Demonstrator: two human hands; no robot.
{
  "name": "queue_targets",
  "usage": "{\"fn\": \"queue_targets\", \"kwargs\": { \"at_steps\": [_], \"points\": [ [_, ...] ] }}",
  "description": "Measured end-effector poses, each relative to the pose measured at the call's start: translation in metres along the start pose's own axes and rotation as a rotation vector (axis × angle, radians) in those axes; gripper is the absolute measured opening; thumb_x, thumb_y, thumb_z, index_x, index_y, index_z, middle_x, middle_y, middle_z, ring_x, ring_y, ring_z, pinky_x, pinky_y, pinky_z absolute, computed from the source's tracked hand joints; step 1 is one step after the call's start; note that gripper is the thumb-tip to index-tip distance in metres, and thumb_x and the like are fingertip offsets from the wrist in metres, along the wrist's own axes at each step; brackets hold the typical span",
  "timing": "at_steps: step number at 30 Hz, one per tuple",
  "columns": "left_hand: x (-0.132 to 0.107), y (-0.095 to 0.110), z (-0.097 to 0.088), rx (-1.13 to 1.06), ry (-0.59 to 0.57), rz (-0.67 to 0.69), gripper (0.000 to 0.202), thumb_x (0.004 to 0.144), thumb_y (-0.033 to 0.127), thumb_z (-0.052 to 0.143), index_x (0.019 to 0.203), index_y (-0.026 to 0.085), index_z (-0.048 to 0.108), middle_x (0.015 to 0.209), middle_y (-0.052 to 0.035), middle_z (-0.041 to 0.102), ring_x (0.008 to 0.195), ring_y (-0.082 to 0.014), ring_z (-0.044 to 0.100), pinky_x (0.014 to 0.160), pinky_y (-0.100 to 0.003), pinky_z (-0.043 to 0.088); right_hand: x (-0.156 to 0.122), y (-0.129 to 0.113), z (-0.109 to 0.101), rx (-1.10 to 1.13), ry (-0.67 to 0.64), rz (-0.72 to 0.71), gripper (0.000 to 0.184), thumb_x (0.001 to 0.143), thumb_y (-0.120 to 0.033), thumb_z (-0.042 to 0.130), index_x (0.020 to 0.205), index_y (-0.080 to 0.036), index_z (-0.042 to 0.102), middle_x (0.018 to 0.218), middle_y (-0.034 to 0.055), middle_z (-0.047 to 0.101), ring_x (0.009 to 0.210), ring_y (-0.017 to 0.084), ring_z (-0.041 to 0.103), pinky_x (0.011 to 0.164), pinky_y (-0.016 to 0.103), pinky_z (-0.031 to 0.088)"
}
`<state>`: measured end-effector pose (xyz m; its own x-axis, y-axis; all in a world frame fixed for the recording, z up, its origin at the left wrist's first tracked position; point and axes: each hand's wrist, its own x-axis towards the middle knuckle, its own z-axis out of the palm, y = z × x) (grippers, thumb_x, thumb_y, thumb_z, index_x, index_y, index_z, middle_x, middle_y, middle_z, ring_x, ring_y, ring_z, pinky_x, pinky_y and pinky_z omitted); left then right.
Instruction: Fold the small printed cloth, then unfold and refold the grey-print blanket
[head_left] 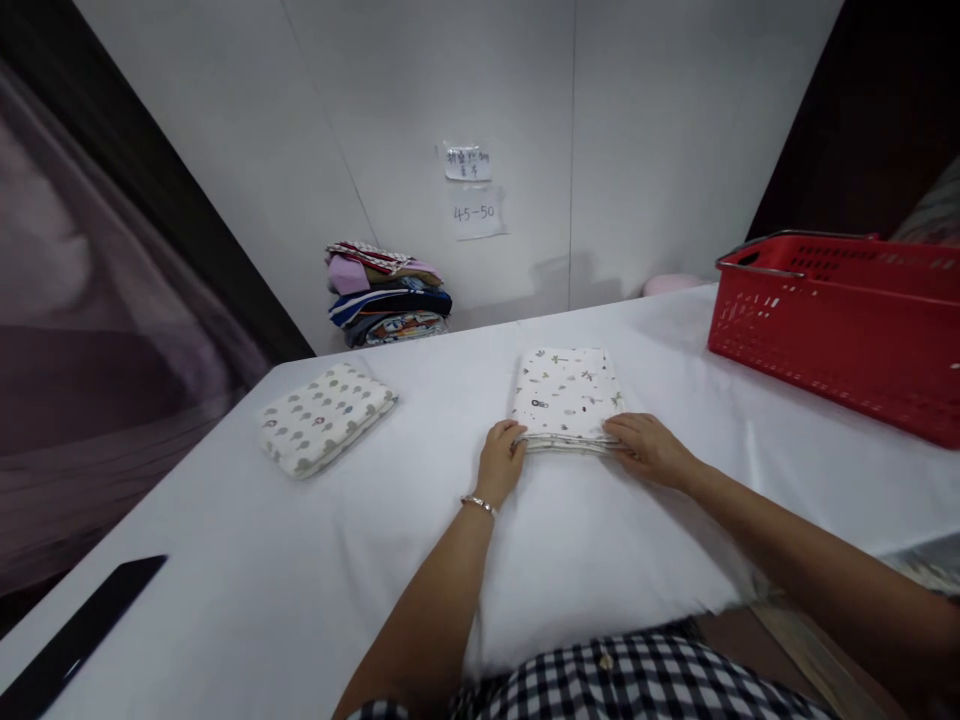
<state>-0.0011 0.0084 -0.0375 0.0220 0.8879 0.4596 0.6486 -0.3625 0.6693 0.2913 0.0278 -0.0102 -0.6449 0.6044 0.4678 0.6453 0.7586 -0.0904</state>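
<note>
A folded white cloth (568, 390) with small printed motifs lies flat on the white-covered table. My left hand (501, 462) pinches its near left corner, and a bracelet sits on that wrist. At the near right corner my right hand (651, 448) grips the layered edge, thumb below and fingers on top. The folded layers show along the near edge between both hands. Apart from it, to the left, rests a second folded cloth (328, 418), white with grey tree-like shapes; neither hand touches it.
A red plastic basket (840, 335) with a metal handle stands at the right. Behind the table's far edge is a pile of folded fabrics (388, 295). Paper signs (478, 212) hang on the wall. A dark flat object (86, 630) lies at the near left.
</note>
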Motion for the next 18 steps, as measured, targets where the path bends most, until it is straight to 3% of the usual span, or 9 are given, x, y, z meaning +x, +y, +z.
{"fn": "queue_targets", "kwargs": {
  "at_steps": [5,11,16,18],
  "points": [
    [0.001,0.0,-0.001,0.013,-0.017,-0.009,0.023,0.081,0.015,0.051,0.1,0.023,0.061,0.112,-0.0043,0.053,0.107,-0.0175,0.05,0.092,-0.035,0.045,0.002,0.0,0.01,-0.018,0.041,0.111,0.029,0.081,-0.023,0.048,0.109,-0.018,0.055,0.109,0.0106,0.061,0.101,0.024,0.055,0.086,0.04,0.042],
    [0.001,0.0,-0.001,0.028,-0.01,0.02,0.025,0.079,0.016,0.053,0.102,0.022,0.06,0.113,-0.0052,0.052,0.107,-0.018,0.05,0.091,-0.035,0.046,0.009,0.005,0.007,0.029,0.022,0.163,0.027,0.082,-0.018,0.043,0.104,-0.019,0.058,0.103,0.0078,0.064,0.096,0.021,0.057,0.083,0.037,0.044],
    [0.0,0.0,-0.001,0.042,-0.025,0.053,0.029,0.077,0.018,0.057,0.106,0.022,0.059,0.117,-0.0059,0.051,0.11,-0.0193,0.048,0.094,-0.037,0.044,0.012,0.006,0.003,0.005,-0.047,0.094,0.029,0.077,-0.013,0.045,0.1,-0.02,0.062,0.104,0.0084,0.064,0.098,0.023,0.057,0.082,0.038,0.046],
    [0.001,0.0,-0.001,0.046,-0.026,0.064,0.029,0.077,0.018,0.057,0.106,0.022,0.059,0.117,-0.0057,0.051,0.111,-0.0192,0.047,0.096,-0.038,0.043,0.012,0.008,-0.001,-0.021,-0.019,0.1,0.03,0.078,-0.013,0.044,0.102,-0.02,0.062,0.104,0.0088,0.065,0.097,0.023,0.058,0.082,0.039,0.046]
  ]
}}
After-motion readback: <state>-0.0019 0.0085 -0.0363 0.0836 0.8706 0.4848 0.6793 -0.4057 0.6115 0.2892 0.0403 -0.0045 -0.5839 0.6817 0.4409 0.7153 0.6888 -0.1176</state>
